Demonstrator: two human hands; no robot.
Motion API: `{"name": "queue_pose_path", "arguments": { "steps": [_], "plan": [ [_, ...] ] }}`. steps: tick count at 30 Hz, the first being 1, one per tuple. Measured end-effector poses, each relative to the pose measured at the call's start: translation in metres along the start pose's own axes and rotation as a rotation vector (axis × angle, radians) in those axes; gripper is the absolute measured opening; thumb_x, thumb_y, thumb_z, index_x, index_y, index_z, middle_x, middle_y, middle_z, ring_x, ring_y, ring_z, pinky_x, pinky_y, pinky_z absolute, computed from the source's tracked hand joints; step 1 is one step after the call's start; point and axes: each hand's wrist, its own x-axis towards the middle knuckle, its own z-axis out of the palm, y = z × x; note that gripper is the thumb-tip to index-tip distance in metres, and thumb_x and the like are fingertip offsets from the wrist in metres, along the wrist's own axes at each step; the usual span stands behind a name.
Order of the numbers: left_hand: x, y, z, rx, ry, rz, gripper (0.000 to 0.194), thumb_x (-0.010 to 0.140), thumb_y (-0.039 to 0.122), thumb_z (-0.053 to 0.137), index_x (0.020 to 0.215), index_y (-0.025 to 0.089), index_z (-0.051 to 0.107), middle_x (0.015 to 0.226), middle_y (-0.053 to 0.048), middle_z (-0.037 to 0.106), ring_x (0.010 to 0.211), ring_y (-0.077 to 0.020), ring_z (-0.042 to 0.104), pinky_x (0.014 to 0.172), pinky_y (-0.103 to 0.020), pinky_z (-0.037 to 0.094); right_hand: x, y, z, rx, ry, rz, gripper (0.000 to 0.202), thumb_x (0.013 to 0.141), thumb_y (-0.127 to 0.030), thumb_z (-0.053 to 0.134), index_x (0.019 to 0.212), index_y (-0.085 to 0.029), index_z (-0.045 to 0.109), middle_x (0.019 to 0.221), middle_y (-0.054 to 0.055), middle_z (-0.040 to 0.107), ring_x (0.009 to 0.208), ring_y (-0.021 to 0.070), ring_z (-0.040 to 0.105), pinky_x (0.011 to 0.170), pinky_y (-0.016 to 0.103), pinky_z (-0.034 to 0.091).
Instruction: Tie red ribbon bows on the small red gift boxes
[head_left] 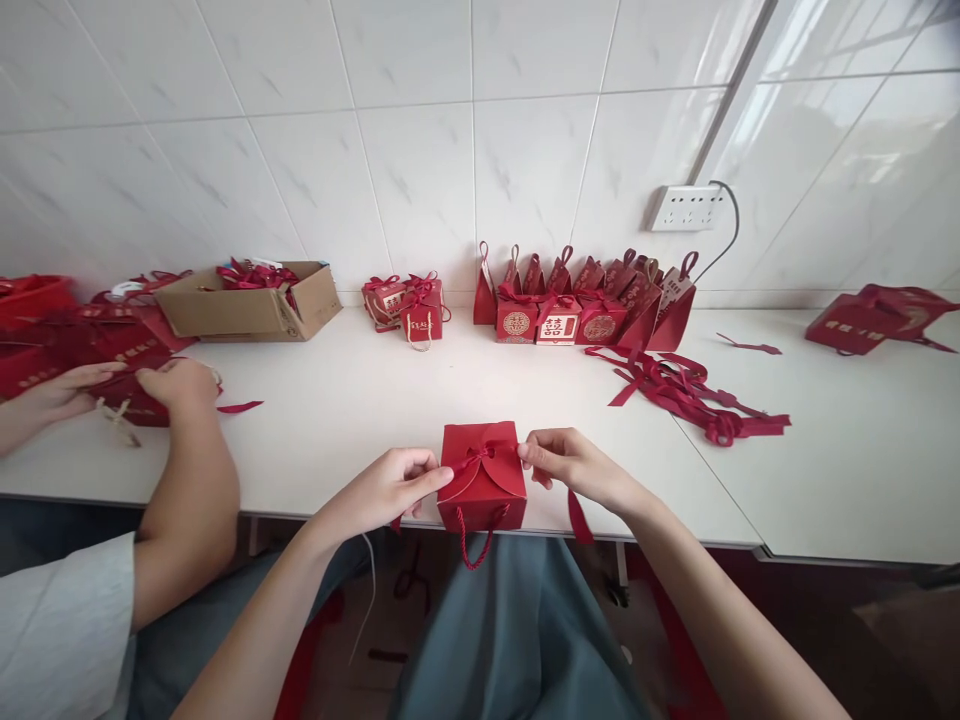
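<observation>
Box [487, 482], red, one: at the surface's [322, 400] edge, between my left hand [396, 485] and right hand [574, 465], each pinching its ribbon [482, 454]. Ribbon heap [670, 394]: beyond my right hand.

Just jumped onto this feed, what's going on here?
At the near edge of a white flat-topped table, a person's left hand and right hand work at a red square cardboard box. Each grip pinches one side of the dark red fabric ribbon running across its top. The ribbon meets mid-lid over the curved flaps; whether it is fully knotted is unclear. To the left, a co-worker's hands handle a dark red item. Patterned red boxes stand near the wall.
</observation>
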Motion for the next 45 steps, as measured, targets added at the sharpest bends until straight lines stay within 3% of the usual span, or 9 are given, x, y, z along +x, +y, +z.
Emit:
{"name": "queue_pose_path", "arguments": {
  "steps": [6,11,15,19,24,31,36,41,45],
  "plan": [
    [0.011,-0.021,-0.005,-0.228,-0.149,0.110,0.043,0.078,0.054,0.057,0.060,0.015,0.052,0.057,0.001,0.051,0.054,-0.0107,0.048,0.053,-0.023,0.037,-0.002,0.012,-0.010,0.133,-0.064,0.003,0.039,0.073,-0.052,0.067,0.065,-0.016,0.058,0.057,-0.004,0.048,0.054,0.0097,0.040,0.054,0.025,0.030],
    [0.020,-0.044,0.001,-0.383,-0.147,0.188,0.047,0.074,0.057,0.061,0.057,0.015,0.050,0.055,0.001,0.050,0.051,-0.0094,0.046,0.050,-0.022,0.035,-0.002,0.023,-0.015,0.126,-0.121,0.001,0.037,0.073,-0.051,0.067,0.066,-0.016,0.061,0.057,-0.004,0.045,0.053,0.0099,0.036,0.052,0.026,0.028],
    [0.020,-0.049,0.002,-0.386,-0.121,0.170,0.049,0.072,0.060,0.062,0.057,0.015,0.050,0.054,0.002,0.048,0.048,-0.0076,0.041,0.047,-0.021,0.032,-0.004,0.023,-0.018,0.132,-0.152,0.007,0.035,0.074,-0.049,0.067,0.066,-0.016,0.061,0.057,-0.004,0.045,0.053,0.0095,0.037,0.053,0.026,0.030],
    [0.011,-0.034,-0.006,-0.289,-0.084,0.158,0.039,0.081,0.049,0.056,0.062,0.015,0.054,0.060,0.001,0.050,0.053,-0.0083,0.042,0.052,-0.022,0.035,-0.010,0.002,-0.019,0.117,-0.112,-0.078,0.027,0.081,-0.042,0.063,0.069,-0.018,0.064,0.066,-0.001,0.056,0.064,0.0123,0.049,0.063,0.028,0.039],
    [0.000,-0.003,-0.011,-0.026,-0.016,0.218,0.033,0.086,0.039,0.049,0.063,0.016,0.054,0.079,-0.001,0.052,0.073,-0.0128,0.048,0.069,-0.024,0.038,-0.007,-0.029,-0.001,0.163,-0.131,-0.223,0.020,0.082,-0.035,0.063,0.088,-0.018,0.072,0.115,0.007,0.064,0.102,0.0220,0.058,0.086,0.034,0.045],
    [-0.009,0.014,-0.003,0.059,0.028,0.023,0.030,0.085,0.044,0.046,0.071,0.018,0.051,0.061,0.004,0.050,0.057,-0.0111,0.046,0.055,-0.023,0.036,0.010,-0.028,0.033,-0.101,0.095,-0.362,0.022,0.088,-0.032,0.054,0.082,-0.017,0.070,0.087,0.005,0.068,0.077,0.0176,0.061,0.071,0.029,0.047],
    [-0.018,0.022,-0.001,0.177,0.109,0.120,0.023,0.086,0.040,0.048,0.094,0.021,0.057,0.092,-0.001,0.064,0.082,-0.0166,0.058,0.072,-0.026,0.043,0.010,-0.024,0.040,-0.215,0.164,-0.414,0.022,0.090,-0.025,0.046,0.089,-0.021,0.068,0.091,0.006,0.065,0.084,0.0178,0.061,0.075,0.030,0.047],
    [-0.019,0.034,-0.001,0.425,0.197,0.084,0.021,0.086,0.040,0.046,0.082,0.021,0.057,0.081,0.001,0.063,0.070,-0.0157,0.056,0.063,-0.025,0.041,0.009,-0.020,0.044,-0.284,0.219,-0.449,0.022,0.089,-0.021,0.044,0.089,-0.022,0.066,0.090,0.006,0.066,0.083,0.0187,0.062,0.075,0.031,0.048],
    [-0.018,0.039,-0.002,0.410,0.204,0.132,0.016,0.087,0.034,0.044,0.092,0.023,0.054,0.082,0.003,0.062,0.070,-0.0141,0.055,0.063,-0.024,0.041,0.007,-0.019,0.049,-0.237,0.264,-0.399,0.012,0.086,-0.019,0.049,0.089,-0.023,0.060,0.089,0.002,0.069,0.082,0.0173,0.066,0.074,0.030,0.050]
  ]
}}
